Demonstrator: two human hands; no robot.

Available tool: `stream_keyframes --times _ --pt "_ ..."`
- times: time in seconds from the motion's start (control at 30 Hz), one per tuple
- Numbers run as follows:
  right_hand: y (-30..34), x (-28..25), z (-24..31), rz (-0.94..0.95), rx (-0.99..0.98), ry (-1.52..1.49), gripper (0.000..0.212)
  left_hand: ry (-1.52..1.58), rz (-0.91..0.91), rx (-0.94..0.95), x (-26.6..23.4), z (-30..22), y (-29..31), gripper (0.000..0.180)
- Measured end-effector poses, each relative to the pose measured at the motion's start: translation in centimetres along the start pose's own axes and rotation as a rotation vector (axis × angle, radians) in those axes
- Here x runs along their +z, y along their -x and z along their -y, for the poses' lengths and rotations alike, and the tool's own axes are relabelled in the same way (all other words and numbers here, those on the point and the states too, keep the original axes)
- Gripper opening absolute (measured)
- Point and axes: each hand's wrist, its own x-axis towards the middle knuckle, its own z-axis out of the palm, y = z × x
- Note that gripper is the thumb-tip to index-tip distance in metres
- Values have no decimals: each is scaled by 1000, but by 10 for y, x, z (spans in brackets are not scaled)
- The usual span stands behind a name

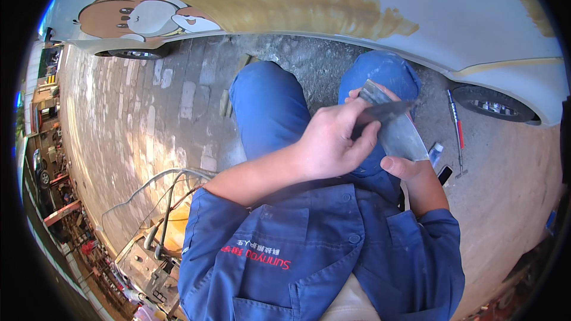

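My left hand [336,142] reaches across in front of my body, its fingers closed around a dark flat scraper [388,110]. The scraper's blade lies over a grey metal plate [405,138], touching it or just above; I cannot tell which. My right hand [407,169] grips that plate from beneath, thumb at the near edge and fingertips showing by the far edge. Both hands are above my right knee. Ahead stands a pale vehicle body [440,18] with a broad smeared yellow-brown coating [285,0].
Wheels [493,104] sit below the body. On the ground at right lie a long red-handled tool [458,134], a small tube [436,153] and a black phone-like object [444,175]. Hoses [169,175] and a yellow rounded object [176,229] are behind my left arm. Cluttered gear lines the far left.
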Motion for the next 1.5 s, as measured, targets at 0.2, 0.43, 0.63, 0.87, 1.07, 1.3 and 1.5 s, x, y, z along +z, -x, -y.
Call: stream_keyframes --times 0.2,0.43,0.63,0.87,1.07,1.3,1.5 --pt "-1 -2 4 126 -80 545 119 -138 -112 -38 -11 22 -11 16" --pt "2 11 -1 -189 -27 -77 114 691 -198 -386 -26 17 -17 30" --pt "-6 9 -10 -154 -25 -129 111 1145 -210 -472 -19 23 -14 30" --pt "3 1 -27 -194 40 -109 65 834 111 -624 0 13 -2 23" --pt "0 -11 -29 -294 33 -265 50 275 447 -748 -25 21 2 57" --pt "1 -6 -44 -351 50 -366 53 879 122 -653 -20 42 15 35" --pt "5 -14 -28 -176 -45 -358 61 891 -493 -388 -43 48 4 18"
